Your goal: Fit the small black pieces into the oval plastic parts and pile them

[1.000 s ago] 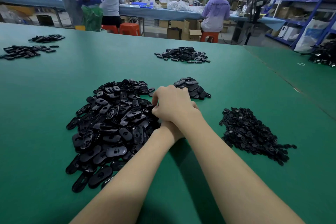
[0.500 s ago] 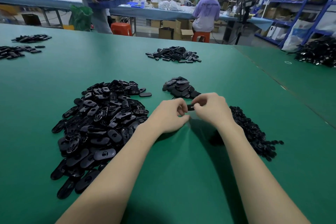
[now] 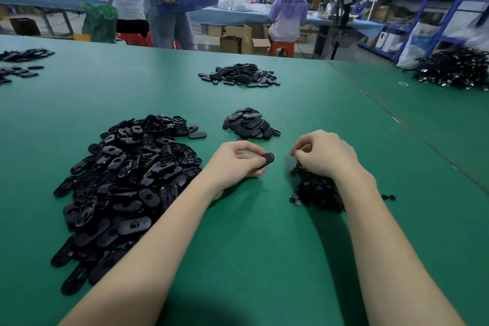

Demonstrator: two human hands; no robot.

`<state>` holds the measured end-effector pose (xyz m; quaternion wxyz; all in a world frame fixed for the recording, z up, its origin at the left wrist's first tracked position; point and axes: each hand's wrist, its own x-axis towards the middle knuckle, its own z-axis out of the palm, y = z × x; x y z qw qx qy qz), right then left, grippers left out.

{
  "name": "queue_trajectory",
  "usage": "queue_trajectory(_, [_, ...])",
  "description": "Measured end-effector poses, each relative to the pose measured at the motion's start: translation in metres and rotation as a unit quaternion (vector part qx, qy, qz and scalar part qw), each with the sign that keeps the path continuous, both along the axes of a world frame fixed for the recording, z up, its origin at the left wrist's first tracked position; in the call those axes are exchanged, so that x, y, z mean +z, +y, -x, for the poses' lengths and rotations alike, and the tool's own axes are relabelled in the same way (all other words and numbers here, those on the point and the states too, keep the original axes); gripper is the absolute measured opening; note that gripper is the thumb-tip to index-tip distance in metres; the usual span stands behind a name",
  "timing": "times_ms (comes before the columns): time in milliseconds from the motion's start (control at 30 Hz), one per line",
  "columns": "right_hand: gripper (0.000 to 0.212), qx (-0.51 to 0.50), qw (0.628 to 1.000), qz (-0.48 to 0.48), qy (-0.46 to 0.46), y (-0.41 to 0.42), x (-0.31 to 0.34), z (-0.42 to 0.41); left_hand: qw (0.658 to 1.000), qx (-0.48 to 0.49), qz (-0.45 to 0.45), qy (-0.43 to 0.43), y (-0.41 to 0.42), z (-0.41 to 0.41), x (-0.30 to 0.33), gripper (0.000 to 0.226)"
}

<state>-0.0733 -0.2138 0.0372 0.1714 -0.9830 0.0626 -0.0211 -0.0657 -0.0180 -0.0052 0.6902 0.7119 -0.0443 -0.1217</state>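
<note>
On the tabletop [image 3: 251,259], the big heap of oval parts [image 3: 127,180] sits to the left, the small pieces [image 3: 315,190] to the right under the right hand [image 3: 321,155]. Between them the left hand [image 3: 235,163] holds one oval part [image 3: 267,159] (just above the surface). Behind the hands lies the small pile [image 3: 250,124], and further back, a flatter pile [image 3: 240,74].

Your green tabletop [image 3: 264,246] is the landmark. Beyond its far edge you see a person in a purple shirt [image 3: 288,14] seated on an orange stool [image 3: 282,48], back toward you, with open cardboard boxes [image 3: 244,40] on the floor just beside. Farther left beyond that edge, a standing person carries a blue tray [image 3: 186,2], and a green bag [image 3: 100,22] sits by another seated person. Past the tabletop's far right corner stand blue shelves [image 3: 428,0].
</note>
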Motion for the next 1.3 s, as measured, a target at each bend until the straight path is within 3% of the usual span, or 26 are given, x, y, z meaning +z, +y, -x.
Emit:
queue_trajectory(67, [0.012, -0.020, 0.998, 0.049, 0.018, -0.004, 0.002, 0.002, 1.000, 0.007, 0.025, 0.008, 0.001, -0.001, -0.001, 0.015])
queue_trajectory(200, [0.006, -0.003, 0.997, 0.056, 0.061, -0.003, 0.004, 0.007, 0.998, 0.019, 0.054, 0.004, 0.001, -0.002, -0.002, 0.024])
queue_trajectory(467, [0.006, 0.003, 0.998, 0.041, 0.048, -0.001, 0.001, 0.006, 1.000, 0.008, 0.016, -0.012, 0.003, 0.000, -0.001, 0.018])
queue_trajectory(567, [0.005, 0.031, 0.992, -0.119, 0.022, -0.004, -0.002, 0.003, 1.000, 0.011, 0.021, 0.002, 0.004, -0.001, 0.000, 0.022])
queue_trajectory(633, [0.004, 0.051, 0.966, -0.252, 0.017, -0.003, -0.002, 0.003, 0.999, 0.007, 0.030, 0.008, 0.004, -0.001, 0.001, 0.029])
queue_trajectory(733, [0.008, 0.053, 0.936, -0.346, 0.044, 0.001, -0.005, 0.005, 0.999, -0.002, 0.036, -0.002, 0.005, -0.001, 0.003, 0.038])
queue_trajectory(967, [0.013, 0.068, 0.893, -0.443, 0.046, 0.011, -0.014, 0.005, 0.999, 0.016, 0.015, -0.042, 0.005, 0.000, 0.003, 0.023])
queue_trajectory(1067, [0.013, 0.061, 0.891, -0.450, 0.030, 0.015, -0.015, 0.004, 0.996, 0.016, -0.022, -0.086, 0.005, 0.000, 0.002, 0.032])
queue_trajectory(1300, [0.009, 0.046, 0.899, -0.436, -0.006, 0.020, -0.016, 0.004, 0.994, 0.044, 0.017, -0.094, 0.002, -0.002, -0.002, 0.024])
